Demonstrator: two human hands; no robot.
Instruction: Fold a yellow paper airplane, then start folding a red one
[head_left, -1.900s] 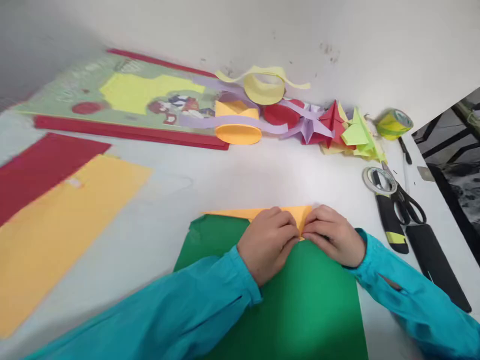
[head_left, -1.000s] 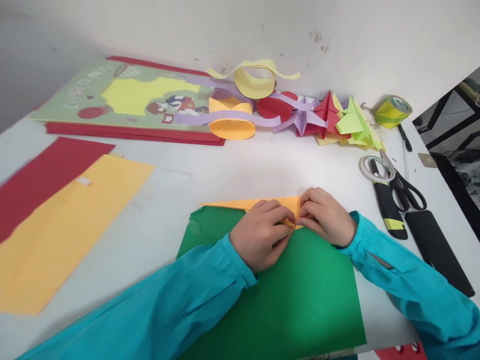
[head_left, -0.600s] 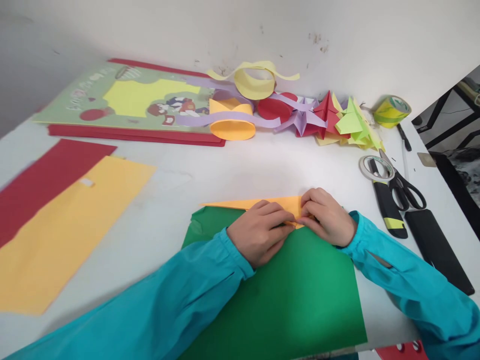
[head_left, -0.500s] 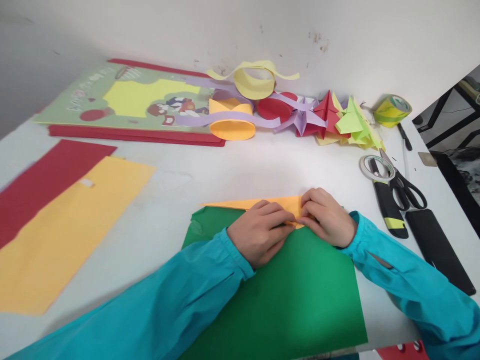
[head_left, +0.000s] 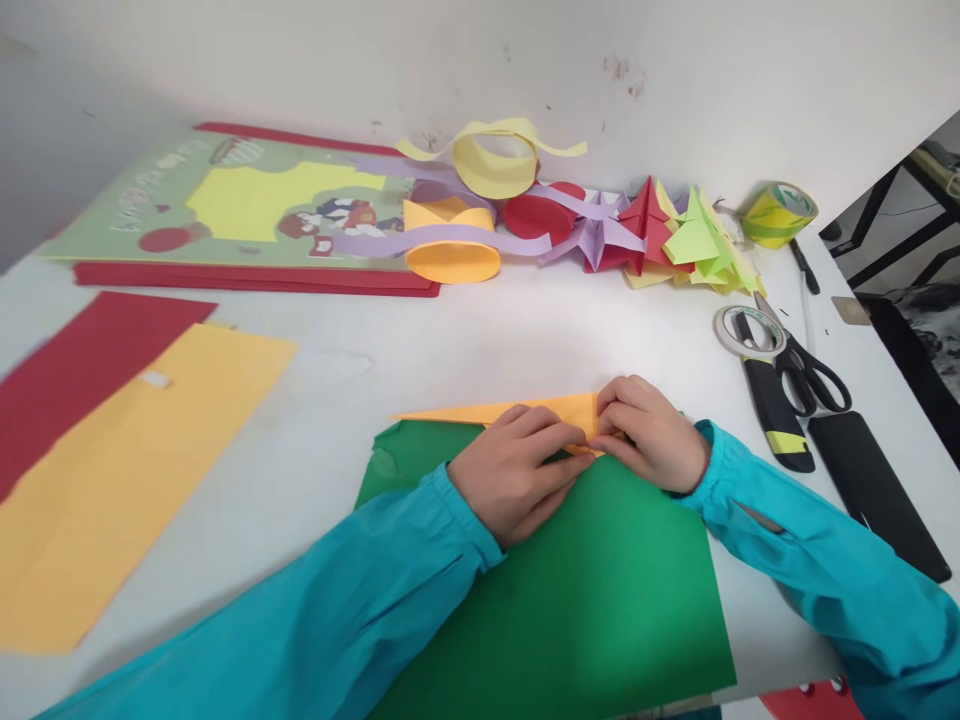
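A folded piece of orange paper [head_left: 480, 411] lies along the far edge of a green sheet of paper [head_left: 592, 600], tapering to a point on the left. My left hand [head_left: 517, 470] rests over its near side, fingers closed and reaching toward the right. Close by, my right hand [head_left: 649, 432] pinches the right end of the orange paper between thumb and fingers. The fingertips of both hands nearly meet at a small fold, which they partly hide. Both forearms are in turquoise sleeves.
To the left lie a yellow-orange sheet [head_left: 157, 470] and a red sheet [head_left: 97, 370]. Paper rings [head_left: 454, 262] and folded paper stars [head_left: 649, 235] line the wall beside a printed board [head_left: 172, 205]. On the right are scissors [head_left: 814, 380], a utility knife [head_left: 776, 410], tape rolls [head_left: 780, 215] and a black phone-like slab [head_left: 877, 495].
The view has shifted slightly, so background things sit a little further left. Both hands stay on the orange paper, with only slight finger movement.
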